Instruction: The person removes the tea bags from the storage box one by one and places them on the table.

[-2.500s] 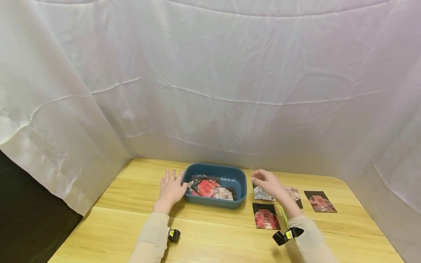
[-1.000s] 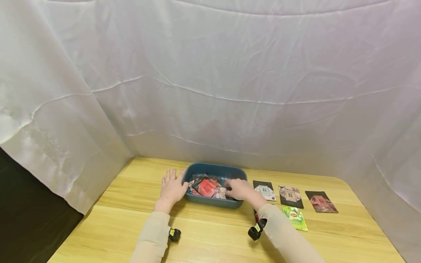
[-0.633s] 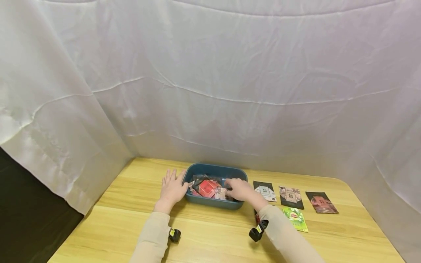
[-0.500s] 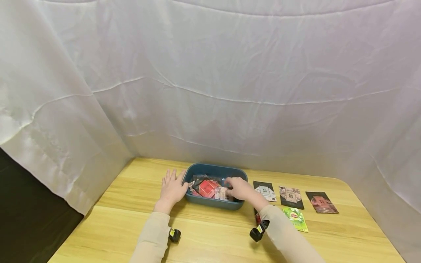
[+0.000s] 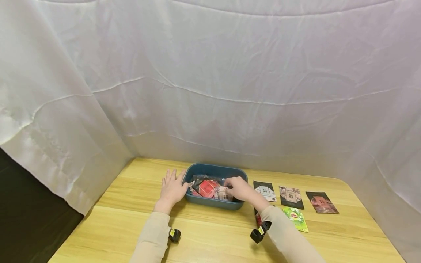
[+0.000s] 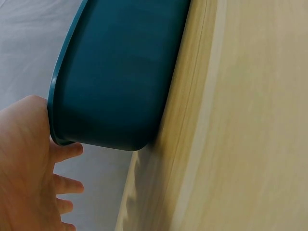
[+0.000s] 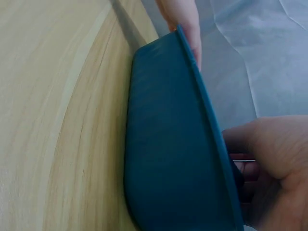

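A blue plastic bin (image 5: 215, 204) on the table holds several tea sachets, among them a red and black one (image 5: 207, 188) on top. My left hand (image 5: 171, 190) is at the bin's left end, thumb over the rim and the other fingers straight and spread. Inside the right part of the bin, my right hand (image 5: 238, 187) curls its fingers and pinches a pale patterned tea sachet (image 5: 221, 194). In the right wrist view the curled fingers (image 7: 249, 169) show behind the rim, with a dark edge between them. The near wall hides most of that sachet there.
Right of the bin lie a black and white sachet (image 5: 265, 191), a black and pink one (image 5: 291, 197), a black and red one (image 5: 321, 202) and a green one (image 5: 295, 218). Another sachet (image 5: 258, 216) is mostly under my right forearm. A grey curtain (image 5: 210, 120) hangs behind the table.
My right hand has moved left from above the laid-out sachets into the bin. Over the last half second the pale sachet under its fingers shifts slightly. My left hand stays in place.
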`<state>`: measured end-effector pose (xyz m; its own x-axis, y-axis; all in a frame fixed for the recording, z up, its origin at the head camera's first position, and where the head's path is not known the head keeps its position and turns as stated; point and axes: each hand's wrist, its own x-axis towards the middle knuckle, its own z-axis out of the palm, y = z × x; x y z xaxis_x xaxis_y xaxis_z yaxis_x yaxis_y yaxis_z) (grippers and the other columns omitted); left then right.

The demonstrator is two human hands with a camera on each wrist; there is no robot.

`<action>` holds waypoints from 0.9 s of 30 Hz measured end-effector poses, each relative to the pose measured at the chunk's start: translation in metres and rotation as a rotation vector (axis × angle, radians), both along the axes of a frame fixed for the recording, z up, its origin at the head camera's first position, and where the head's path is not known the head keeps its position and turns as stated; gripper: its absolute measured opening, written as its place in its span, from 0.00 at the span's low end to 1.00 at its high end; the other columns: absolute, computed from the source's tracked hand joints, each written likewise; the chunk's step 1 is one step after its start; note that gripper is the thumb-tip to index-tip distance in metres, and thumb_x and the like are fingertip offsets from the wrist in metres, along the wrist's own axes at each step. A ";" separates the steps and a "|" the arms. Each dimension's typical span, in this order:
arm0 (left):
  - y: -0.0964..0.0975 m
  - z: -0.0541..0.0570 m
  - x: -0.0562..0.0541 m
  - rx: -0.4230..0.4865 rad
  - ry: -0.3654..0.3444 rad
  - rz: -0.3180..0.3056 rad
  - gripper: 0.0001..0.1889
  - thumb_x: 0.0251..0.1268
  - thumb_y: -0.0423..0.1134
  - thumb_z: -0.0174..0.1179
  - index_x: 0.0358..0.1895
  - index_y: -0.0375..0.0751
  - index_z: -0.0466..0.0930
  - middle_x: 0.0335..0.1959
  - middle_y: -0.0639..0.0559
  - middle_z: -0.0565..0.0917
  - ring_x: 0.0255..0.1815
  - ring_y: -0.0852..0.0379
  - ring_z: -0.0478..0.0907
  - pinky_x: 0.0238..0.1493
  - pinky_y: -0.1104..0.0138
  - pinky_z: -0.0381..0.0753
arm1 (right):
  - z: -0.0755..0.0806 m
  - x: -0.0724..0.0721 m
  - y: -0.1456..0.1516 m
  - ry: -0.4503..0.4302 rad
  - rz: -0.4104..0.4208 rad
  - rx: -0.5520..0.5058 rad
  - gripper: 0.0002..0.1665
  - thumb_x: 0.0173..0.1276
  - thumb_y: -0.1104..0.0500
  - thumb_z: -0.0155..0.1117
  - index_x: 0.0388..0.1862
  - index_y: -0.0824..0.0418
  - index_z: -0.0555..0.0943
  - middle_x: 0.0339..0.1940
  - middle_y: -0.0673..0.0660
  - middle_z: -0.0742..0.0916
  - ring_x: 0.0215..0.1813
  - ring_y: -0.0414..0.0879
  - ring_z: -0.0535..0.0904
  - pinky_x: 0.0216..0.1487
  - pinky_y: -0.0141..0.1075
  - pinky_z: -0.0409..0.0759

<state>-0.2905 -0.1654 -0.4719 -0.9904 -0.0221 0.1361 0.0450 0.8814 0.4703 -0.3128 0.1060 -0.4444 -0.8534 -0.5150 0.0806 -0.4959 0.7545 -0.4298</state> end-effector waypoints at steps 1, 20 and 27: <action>0.000 0.000 0.000 0.002 -0.003 0.001 0.31 0.69 0.48 0.48 0.74 0.47 0.62 0.77 0.32 0.54 0.79 0.31 0.39 0.74 0.35 0.41 | 0.001 0.001 0.000 0.004 0.004 -0.007 0.04 0.65 0.64 0.64 0.39 0.60 0.83 0.39 0.56 0.88 0.40 0.48 0.82 0.42 0.45 0.82; 0.000 -0.001 -0.002 0.017 -0.009 0.004 0.31 0.70 0.49 0.48 0.75 0.49 0.61 0.77 0.32 0.53 0.80 0.32 0.36 0.75 0.35 0.40 | 0.008 0.002 0.030 -0.007 -0.099 -0.197 0.07 0.67 0.60 0.63 0.43 0.57 0.83 0.41 0.55 0.88 0.43 0.47 0.83 0.43 0.43 0.82; 0.000 -0.001 -0.001 0.009 -0.014 0.002 0.31 0.70 0.49 0.47 0.75 0.49 0.60 0.77 0.33 0.53 0.80 0.32 0.36 0.75 0.36 0.40 | 0.009 0.004 0.044 -0.008 -0.157 -0.252 0.08 0.68 0.59 0.63 0.44 0.58 0.83 0.42 0.56 0.88 0.45 0.50 0.83 0.46 0.46 0.81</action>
<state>-0.2917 -0.1657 -0.4732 -0.9922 -0.0248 0.1218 0.0368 0.8771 0.4788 -0.3085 0.1497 -0.4350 -0.9222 -0.3412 0.1821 -0.3774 0.6911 -0.6164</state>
